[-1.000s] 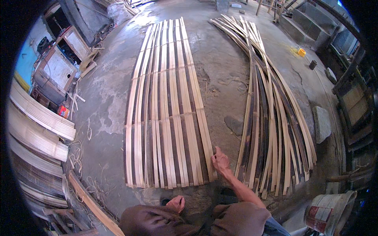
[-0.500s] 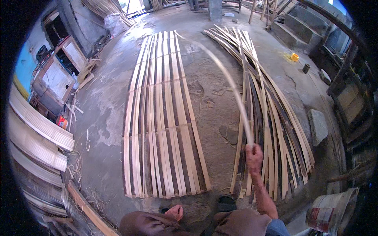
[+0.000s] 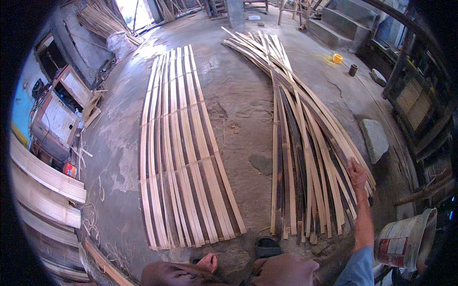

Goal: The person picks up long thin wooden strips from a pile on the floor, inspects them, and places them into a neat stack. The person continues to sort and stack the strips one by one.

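Observation:
My right hand (image 3: 357, 174) reaches out over the right-hand edge of a loose, fanned pile of bamboo strips (image 3: 305, 167). Its fingers are closed on a bamboo strip (image 3: 329, 125) that runs along the outer side of that pile. Left of it, a flat row of bamboo strips (image 3: 183, 162) lies side by side, pale ones alternating with dark ones, with joint marks lined up across them. Below the row's near end, my left hand (image 3: 208, 262) rests by my knee, partly hidden, its fingers curled with nothing visible in them.
A stained white bucket (image 3: 398, 243) stands by my right arm. Stacked slats (image 3: 47, 176) and a wooden beam (image 3: 107, 262) lie at the left. A stone block (image 3: 373, 140), a dark can (image 3: 353, 70) and a yellow cup (image 3: 337, 58) are on the right.
My right hand has moved right, from between the row and the pile to the pile's outer edge. The strip it held, arched toward the row's far end, now lies over the pile. The view has shifted.

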### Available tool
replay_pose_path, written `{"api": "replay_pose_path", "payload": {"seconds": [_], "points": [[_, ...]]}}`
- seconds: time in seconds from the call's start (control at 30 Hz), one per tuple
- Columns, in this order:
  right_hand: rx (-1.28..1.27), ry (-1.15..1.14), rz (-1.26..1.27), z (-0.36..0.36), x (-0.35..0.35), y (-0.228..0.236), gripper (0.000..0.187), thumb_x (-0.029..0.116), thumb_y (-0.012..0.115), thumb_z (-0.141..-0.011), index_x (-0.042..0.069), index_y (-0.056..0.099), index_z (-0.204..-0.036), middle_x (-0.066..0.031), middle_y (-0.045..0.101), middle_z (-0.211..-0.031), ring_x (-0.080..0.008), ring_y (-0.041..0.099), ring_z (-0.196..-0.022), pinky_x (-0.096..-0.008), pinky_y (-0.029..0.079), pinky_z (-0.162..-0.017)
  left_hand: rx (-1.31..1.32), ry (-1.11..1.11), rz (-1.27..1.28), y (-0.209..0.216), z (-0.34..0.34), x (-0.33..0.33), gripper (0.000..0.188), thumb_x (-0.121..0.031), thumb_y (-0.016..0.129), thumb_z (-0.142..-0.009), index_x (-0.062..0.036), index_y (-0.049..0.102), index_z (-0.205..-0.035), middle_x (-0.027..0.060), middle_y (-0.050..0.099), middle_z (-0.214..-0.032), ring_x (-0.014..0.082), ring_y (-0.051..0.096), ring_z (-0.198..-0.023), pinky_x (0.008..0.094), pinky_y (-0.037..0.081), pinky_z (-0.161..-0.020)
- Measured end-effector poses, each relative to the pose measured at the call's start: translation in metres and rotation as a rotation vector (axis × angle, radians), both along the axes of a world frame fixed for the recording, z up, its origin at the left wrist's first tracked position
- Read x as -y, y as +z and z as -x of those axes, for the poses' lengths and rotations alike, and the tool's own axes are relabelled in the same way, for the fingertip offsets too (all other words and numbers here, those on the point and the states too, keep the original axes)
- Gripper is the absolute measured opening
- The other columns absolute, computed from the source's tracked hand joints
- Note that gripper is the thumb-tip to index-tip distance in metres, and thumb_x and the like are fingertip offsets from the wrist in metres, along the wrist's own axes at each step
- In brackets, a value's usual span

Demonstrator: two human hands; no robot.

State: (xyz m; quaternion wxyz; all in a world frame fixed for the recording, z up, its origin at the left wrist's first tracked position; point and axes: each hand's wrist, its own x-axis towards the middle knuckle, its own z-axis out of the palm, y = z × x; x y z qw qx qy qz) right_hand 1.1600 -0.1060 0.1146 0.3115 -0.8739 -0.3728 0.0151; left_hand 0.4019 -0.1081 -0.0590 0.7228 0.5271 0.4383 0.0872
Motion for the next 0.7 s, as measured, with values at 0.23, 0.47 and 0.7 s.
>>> {"api": "replay_pose_path", "payload": {"seconds": [0.23, 0.47, 0.7], "points": [[0.219, 0.011, 0.114, -0.063, 0.068, -0.036, 0.046, 0.042, 0.057, -0.092, 0.012, 0.061, -0.127, -0.0182, 0.067, -0.099, -0.0325, 0.063, -0.094, -0.0402, 0.048, -0.085, -0.409, -0.122, -0.534, 0.086, -0.049, -0.002, 0.018, -0.015, 0.048, -0.098, -0.0007, 0.047, -0.109, 0.0064, 0.050, -0.063, 0.0203, 0.052, -0.052, 0.0335, 0.043, -0.051], [0.164, 0.069, 0.393, -0.049, 0.089, -0.065, 0.045, 0.040, 0.052, -0.095, 0.012, 0.058, -0.130, -0.0228, 0.062, -0.107, -0.0403, 0.057, -0.102, -0.0455, 0.044, -0.088, -0.567, -0.061, -0.582, 0.033, -0.018, 0.017, 0.017, -0.018, 0.056, -0.093, -0.0040, 0.055, -0.103, 0.0180, 0.063, -0.078, 0.0332, 0.065, -0.072, 0.0436, 0.051, -0.062], [0.158, -0.134, 0.359, -0.044, 0.105, -0.077, 0.044, 0.036, 0.050, -0.097, 0.011, 0.056, -0.133, -0.0245, 0.061, -0.111, -0.0426, 0.055, -0.102, -0.0481, 0.044, -0.089, -0.400, -0.102, -0.326, 0.056, -0.027, -0.003, 0.015, -0.015, 0.056, -0.093, -0.0058, 0.054, -0.104, 0.0139, 0.063, -0.075, 0.0279, 0.065, -0.067, 0.0418, 0.050, -0.059]]}}
